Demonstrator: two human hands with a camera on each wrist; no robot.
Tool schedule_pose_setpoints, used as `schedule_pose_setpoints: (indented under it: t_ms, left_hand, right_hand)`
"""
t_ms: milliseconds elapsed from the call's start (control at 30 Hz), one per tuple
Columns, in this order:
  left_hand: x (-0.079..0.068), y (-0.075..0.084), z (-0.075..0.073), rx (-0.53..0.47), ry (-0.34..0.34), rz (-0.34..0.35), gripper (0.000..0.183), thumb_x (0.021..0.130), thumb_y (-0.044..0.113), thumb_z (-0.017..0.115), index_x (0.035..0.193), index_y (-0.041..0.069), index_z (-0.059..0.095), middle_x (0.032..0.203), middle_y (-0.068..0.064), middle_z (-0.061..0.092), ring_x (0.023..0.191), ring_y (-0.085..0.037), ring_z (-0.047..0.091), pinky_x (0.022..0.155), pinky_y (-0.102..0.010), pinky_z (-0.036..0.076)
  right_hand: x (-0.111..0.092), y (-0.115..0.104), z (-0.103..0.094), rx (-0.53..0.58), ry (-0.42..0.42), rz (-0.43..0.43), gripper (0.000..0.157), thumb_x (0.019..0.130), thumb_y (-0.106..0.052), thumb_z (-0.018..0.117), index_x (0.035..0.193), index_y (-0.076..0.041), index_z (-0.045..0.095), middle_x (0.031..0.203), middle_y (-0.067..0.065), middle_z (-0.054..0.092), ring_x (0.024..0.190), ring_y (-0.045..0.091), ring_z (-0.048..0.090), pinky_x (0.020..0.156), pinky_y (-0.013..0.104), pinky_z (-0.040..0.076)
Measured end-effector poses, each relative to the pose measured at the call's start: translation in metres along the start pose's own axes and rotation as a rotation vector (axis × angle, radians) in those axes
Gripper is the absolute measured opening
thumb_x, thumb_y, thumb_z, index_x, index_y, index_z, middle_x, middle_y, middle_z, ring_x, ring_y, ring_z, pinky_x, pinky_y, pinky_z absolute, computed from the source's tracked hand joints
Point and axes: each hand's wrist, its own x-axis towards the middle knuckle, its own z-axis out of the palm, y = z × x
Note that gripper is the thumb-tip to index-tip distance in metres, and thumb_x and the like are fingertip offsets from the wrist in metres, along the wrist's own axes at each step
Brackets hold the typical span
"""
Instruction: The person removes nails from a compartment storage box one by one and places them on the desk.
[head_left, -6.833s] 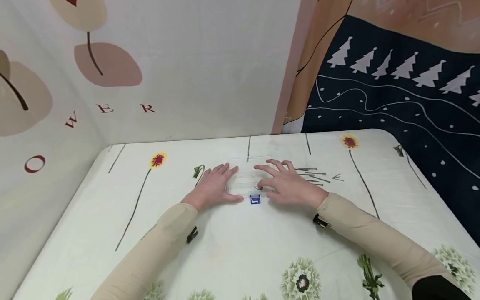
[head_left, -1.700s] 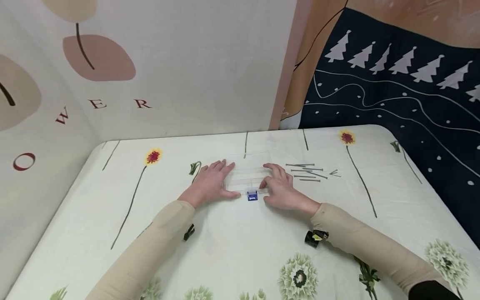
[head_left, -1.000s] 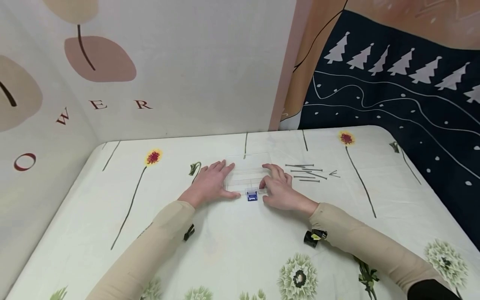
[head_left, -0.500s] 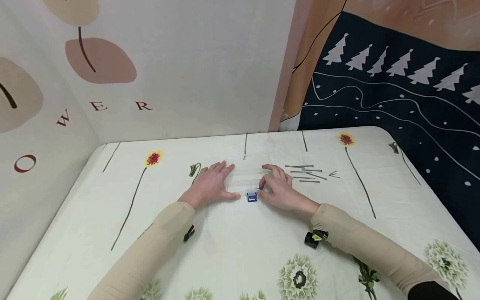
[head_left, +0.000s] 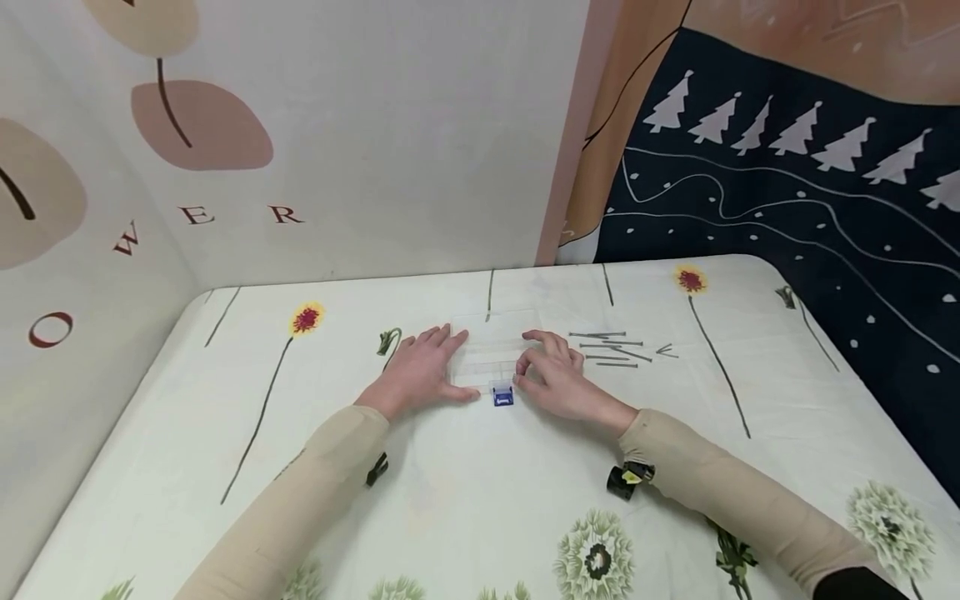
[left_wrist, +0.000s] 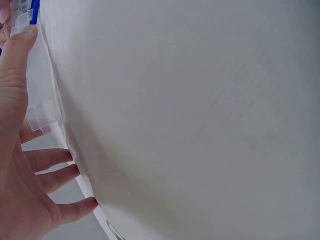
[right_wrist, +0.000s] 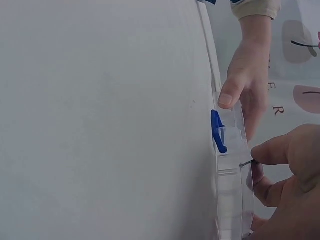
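Observation:
A clear plastic compartment box (head_left: 483,354) with a blue latch (head_left: 503,397) at its front sits mid-table. My left hand (head_left: 422,371) steadies its left side, thumb along the front edge, fingers spread on the far side. At the right front corner, the thumb and forefinger of my right hand (head_left: 558,382) come together beside the latch. In the right wrist view they pinch a thin grey nail (right_wrist: 246,164), its head pointing over the box wall. Several grey nails (head_left: 611,343) lie on the table to the right of that hand.
A white cloth (head_left: 450,500) printed with flowers and stems covers the table. A pale printed curtain (head_left: 412,150) rises behind it, and a dark one (head_left: 750,192) with white trees hangs at the right. Black wrist cameras (head_left: 621,482) sit under the forearms.
My right hand, spread over the box's right side earlier, has drawn back to its front corner. Its thumb has since moved up and left, near the latch. The left hand stays in place.

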Motion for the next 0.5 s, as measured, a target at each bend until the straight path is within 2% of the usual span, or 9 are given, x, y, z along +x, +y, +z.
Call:
schedule_pose_setpoints:
  t_ms: [267,500]
  left_hand:
    - [0.000,-0.001,0.001,-0.001,-0.002,0.001,0.100,0.077,0.067,0.066,0.151,0.010,0.033,0.153,-0.022,0.028,0.138,-0.039,0.028,0.108,-0.059,0.026]
    - [-0.001,-0.001,0.001,-0.012,-0.007,0.014,0.100,0.078,0.066,0.066,0.152,0.009,0.031,0.153,-0.023,0.027,0.139,-0.040,0.027,0.108,-0.060,0.025]
  right_hand:
    - [-0.001,0.003,-0.008,0.082,0.032,0.030,0.008,0.093,-0.014,0.057,0.086,-0.013,0.056,0.143,0.018,0.035,0.136,0.039,0.018,0.100,0.063,0.015]
    - [-0.008,0.015,-0.027,0.135,0.070,0.060,0.007,0.092,-0.012,0.059,0.085,-0.011,0.058,0.139,0.020,0.041,0.134,0.043,0.020,0.103,0.066,0.011]
